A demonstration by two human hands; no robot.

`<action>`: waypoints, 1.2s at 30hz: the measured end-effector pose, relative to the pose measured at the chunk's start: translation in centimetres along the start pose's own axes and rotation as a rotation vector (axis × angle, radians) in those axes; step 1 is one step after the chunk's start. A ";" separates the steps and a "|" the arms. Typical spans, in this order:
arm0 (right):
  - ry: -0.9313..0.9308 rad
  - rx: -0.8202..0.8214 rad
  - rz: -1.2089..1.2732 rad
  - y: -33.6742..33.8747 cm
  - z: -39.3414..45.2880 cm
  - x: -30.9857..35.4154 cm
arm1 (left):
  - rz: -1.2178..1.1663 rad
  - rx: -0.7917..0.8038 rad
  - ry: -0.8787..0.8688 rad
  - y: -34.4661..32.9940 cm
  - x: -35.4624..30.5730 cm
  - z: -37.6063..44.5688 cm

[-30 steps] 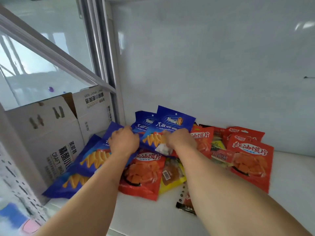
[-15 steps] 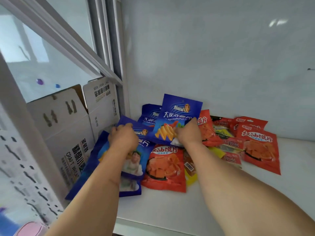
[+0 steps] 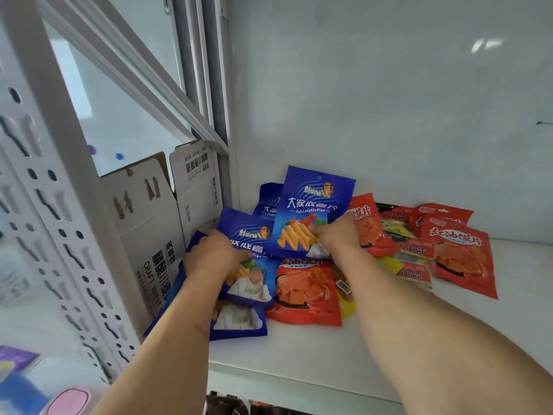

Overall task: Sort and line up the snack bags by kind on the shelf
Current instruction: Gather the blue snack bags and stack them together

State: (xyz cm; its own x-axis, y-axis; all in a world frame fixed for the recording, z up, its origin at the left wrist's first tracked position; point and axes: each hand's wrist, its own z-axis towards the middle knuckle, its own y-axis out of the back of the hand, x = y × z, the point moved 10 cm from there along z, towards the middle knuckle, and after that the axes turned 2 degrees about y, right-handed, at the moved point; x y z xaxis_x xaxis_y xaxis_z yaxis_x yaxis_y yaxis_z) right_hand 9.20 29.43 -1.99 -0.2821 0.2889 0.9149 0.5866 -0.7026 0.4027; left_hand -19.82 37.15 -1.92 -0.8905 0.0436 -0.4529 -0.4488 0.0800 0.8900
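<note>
Head view. The white shelf (image 3: 299, 351) carries a loose pile of snack bags against its back wall, at the left end.

Blue bags: glossy, with white lettering and a picture of yellow ridged chips. The right hand (image 3: 336, 235) pinches the lower right corner of the upright blue bag (image 3: 311, 205), fingers curled round its edge; the bag stands raised above the pile. A rear blue bag (image 3: 267, 202) shows partly behind it. The left hand (image 3: 214, 257) grips the left blue stack (image 3: 248, 283), fingers curled over its upper left part; at least two bags overlap in this stack, and further blue edges show beneath. The exact blue count cannot be told.

Red bags: orange-red, with white lettering. Three large ones are clear: the front red bag (image 3: 305, 295) lying flat, the middle red bag (image 3: 369, 229) behind the right hand, and the right red bag (image 3: 462, 256).

Smaller red and yellow packets (image 3: 414, 259) lie between the red bags, overlapping; count unclear.

A cardboard box (image 3: 155, 223) stands left of the shelf.
</note>
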 end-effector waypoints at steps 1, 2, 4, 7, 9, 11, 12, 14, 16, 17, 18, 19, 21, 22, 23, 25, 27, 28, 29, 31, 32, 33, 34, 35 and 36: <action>-0.008 0.001 0.028 -0.1 0.0 -0.1 | -0.031 0.005 0.001 0.0 0.0 0.0; -0.009 0.006 0.052 -0.2 -0.1 -0.1 | -0.062 0.008 -0.007 0.1 -0.1 0.1; 0.005 0.011 0.088 -0.4 -0.1 -0.1 | -0.106 0.003 -0.034 0.5 -0.4 0.1; 0.024 0.028 0.128 -0.3 -0.3 -0.1 | -0.194 -0.009 -0.039 1.1 -0.4 0.5; 0.036 0.046 0.166 -0.1 -0.4 -0.1 | -0.259 0.026 -0.003 1.1 -0.1 0.6; 0.054 0.068 0.222 0.1 -0.6 0.0 | -0.343 0.075 0.024 1.2 0.1 0.6; 0.061 0.079 0.251 0.3 -0.7 0.2 | -0.390 0.101 0.037 1.2 0.2 0.4; 0.063 0.097 0.294 0.7 -0.8 0.3 | -0.474 0.144 0.062 1.4 0.3 -0.1; 0.077 0.108 0.321 1.5 -1.0 0.6 | -0.536 0.169 0.080 1.7 0.2 -1.0; 0.092 0.108 0.327 2.1 -1.2 0.9 | -0.563 0.176 0.083 1.9 0.0 -1.5; 0.108 0.103 0.332 2.8 -1.2 1.2 | -0.594 0.176 0.085 2.2 -0.2 -2.0; 0.123 0.101 0.325 3.6 -1.2 1.3 | -0.631 0.171 0.082 2.5 -0.4 -2.5; 0.147 0.104 0.308 5.0 -1.4 1.7 | -0.719 0.163 0.074 2.9 -0.8 -3.5; 0.150 0.104 0.306 5.9 -1.6 1.8 | -0.759 0.170 0.068 2.8 -1.2 -4.0; 0.149 0.115 0.306 6.5 -1.6 1.7 | -0.803 0.182 0.059 2.8 -1.7 -4.7; 0.150 0.126 0.322 8.2 -1.9 1.4 | -0.893 0.217 0.041 2.3 -2.9 -6.2; 0.169 0.127 0.347 10.2 -2.4 0.9 | -0.934 0.241 0.016 1.6 -4.1 -7.8; 0.172 0.120 0.358 11.3 -2.6 0.5 | -0.949 0.251 -0.002 1.1 -4.8 -8.5; 0.167 0.115 0.373 12.5 -2.7 -0.2 | -0.968 0.262 -0.015 0.5 -5.5 -9.3; 0.151 0.101 0.418 14.9 -3.0 -1.7 | -1.004 0.290 -0.018 -1.1 -6.8 -11.0; 0.148 0.096 0.432 16.2 -3.0 -2.4 | -1.025 0.304 -0.017 -1.8 -7.5 -12.0; 0.144 0.092 0.435 17.4 -2.9 -3.3 | -1.042 0.319 -0.014 -2.6 -8.4 -13.1; 0.138 0.085 0.439 18.8 -3.0 -4.2 | -1.054 0.340 -0.016 -3.5 -9.4 -14.1; 0.137 0.076 0.441 20.2 -3.0 -4.9 | -1.062 0.363 -0.019 -4.4 -10.4 -15.1; 0.138 0.061 0.444 21.7 -3.0 -5.7 | -1.072 0.385 -0.024 -5.3 -11.5 -16.0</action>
State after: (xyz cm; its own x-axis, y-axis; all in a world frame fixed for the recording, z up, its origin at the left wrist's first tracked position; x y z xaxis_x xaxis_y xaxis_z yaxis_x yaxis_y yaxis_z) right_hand 21.23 10.59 1.43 -0.0897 -0.1227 0.9884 0.7155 -0.6982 -0.0217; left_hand -8.43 20.25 -0.63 -0.0584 -0.2130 -0.9753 -0.9214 0.3874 -0.0295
